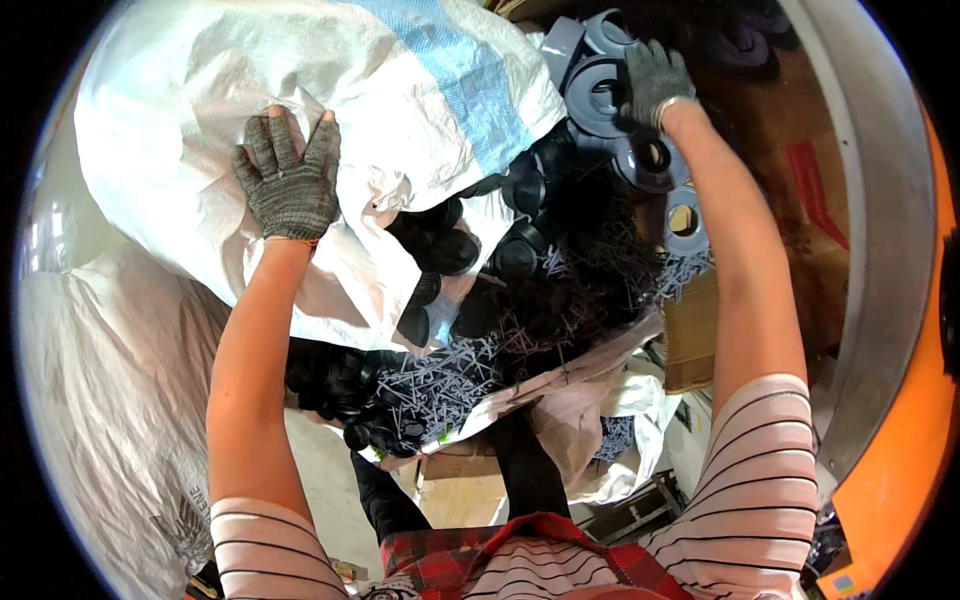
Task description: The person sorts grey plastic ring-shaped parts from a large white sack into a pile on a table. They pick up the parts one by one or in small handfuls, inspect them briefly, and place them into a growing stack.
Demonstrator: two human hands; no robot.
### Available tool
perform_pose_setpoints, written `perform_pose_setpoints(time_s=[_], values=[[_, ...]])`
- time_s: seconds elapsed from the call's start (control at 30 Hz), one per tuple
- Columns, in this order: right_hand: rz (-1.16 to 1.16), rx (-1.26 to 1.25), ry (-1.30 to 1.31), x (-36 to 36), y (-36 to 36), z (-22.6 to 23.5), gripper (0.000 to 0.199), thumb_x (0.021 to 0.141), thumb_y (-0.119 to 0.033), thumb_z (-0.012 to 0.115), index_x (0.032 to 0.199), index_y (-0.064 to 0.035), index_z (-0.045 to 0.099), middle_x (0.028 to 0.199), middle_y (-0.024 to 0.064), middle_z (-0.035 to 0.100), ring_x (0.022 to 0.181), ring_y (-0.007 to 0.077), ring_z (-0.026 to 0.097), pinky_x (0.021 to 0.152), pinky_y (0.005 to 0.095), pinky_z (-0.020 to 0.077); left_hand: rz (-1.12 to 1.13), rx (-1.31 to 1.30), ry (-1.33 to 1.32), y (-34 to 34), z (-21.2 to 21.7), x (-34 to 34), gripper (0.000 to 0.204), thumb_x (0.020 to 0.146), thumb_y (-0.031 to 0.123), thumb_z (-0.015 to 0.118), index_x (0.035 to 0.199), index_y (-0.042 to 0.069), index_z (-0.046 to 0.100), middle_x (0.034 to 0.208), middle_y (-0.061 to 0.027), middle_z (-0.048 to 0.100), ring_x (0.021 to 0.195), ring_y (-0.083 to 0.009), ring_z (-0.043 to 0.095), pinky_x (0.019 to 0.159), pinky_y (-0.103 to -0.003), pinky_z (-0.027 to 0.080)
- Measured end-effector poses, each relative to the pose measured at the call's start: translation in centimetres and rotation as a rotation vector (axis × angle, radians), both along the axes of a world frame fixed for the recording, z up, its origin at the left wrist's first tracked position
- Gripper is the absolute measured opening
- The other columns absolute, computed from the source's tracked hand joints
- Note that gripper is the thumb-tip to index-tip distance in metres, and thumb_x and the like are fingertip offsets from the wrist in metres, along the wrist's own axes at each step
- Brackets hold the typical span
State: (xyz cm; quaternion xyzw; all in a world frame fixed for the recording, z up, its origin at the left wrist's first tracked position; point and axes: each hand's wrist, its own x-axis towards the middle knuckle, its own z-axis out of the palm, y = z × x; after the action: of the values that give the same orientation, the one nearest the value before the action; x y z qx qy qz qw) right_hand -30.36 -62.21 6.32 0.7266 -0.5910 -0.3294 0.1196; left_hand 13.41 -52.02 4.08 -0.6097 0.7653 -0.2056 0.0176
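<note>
Curved grey metal [892, 260] and an orange panel [900, 490] border the right side, while a pale sack [100, 350] at lower left carries dark printed lettering and a dark mark. Fingers spread wide, the gloved left hand [288, 185] lies flat on a white woven bag [230, 60] with a blue stripe, black round parts [450, 252] at its edge and small grey pieces [440, 380] below. At upper right, the gloved right hand [658, 80] is on grey plastic rings [587, 112], though whether it grips one I cannot tell.
</note>
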Motion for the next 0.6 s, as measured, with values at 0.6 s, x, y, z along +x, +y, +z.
perform_pose_setpoints(time_s=[0.6], values=[[-0.417, 0.391, -0.824, -8.6, 4.1, -5.8, 0.073, 0.076, -0.027, 0.063, 0.138, -0.0089, 0.029, 0.138, 0.0168, 0.037, 0.125, 0.0260, 0.040, 0.101, 0.0302, 0.0325, 0.016, 0.022, 0.003, -0.4, -0.4, 0.0, 0.053, 0.085, 0.037, 0.049, 0.135, 0.040, 0.033, 0.145, -0.0169, 0.016, 0.132, -0.0392, 0.016, 0.098, -0.064, 0.016]])
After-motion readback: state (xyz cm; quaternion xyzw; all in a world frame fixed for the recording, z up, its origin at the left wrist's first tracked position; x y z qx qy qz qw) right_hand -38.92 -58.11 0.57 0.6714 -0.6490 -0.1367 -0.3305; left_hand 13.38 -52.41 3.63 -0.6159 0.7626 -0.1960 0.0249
